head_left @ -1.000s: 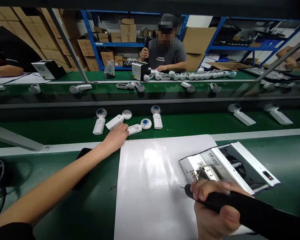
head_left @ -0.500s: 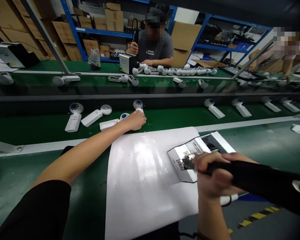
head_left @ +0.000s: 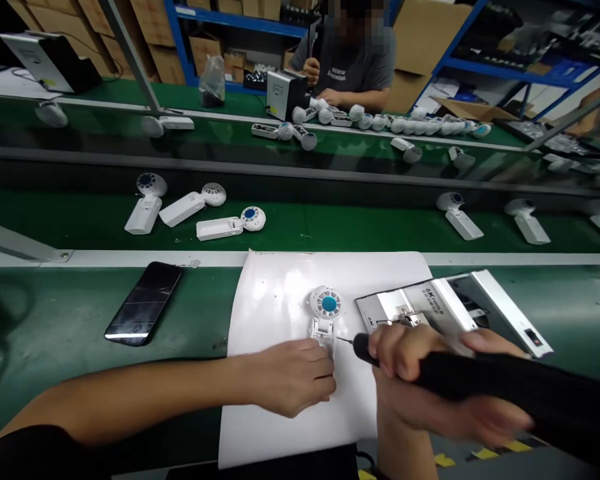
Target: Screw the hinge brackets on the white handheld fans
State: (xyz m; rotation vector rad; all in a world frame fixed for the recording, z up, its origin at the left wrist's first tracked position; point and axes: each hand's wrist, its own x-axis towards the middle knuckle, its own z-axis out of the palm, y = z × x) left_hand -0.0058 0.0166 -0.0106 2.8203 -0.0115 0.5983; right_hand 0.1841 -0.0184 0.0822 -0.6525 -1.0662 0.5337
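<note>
Apparently lining up: left hand (head_left: 297, 377) holds white fan (head_left: 326, 304), right hand (head_left: 405, 350) black driver (head_left: 545, 400); tip (head_left: 347, 341) needs careful aim

On my desk (head_left: 70, 370) lies a sheet (head_left: 275, 287), with 1 handheld fan (head_left: 326, 303) on it. My phone (head_left: 144, 303) is left of the sheet; the screw feeder (head_left: 434, 300) sits at its right, partly over it. Behind, past the rail (head_left: 220, 258), the conveyor belt (head_left: 340, 233) carries 3 fans (head_left: 220, 229) on the left and 3 more (head_left: 464, 225) on the right.
</note>
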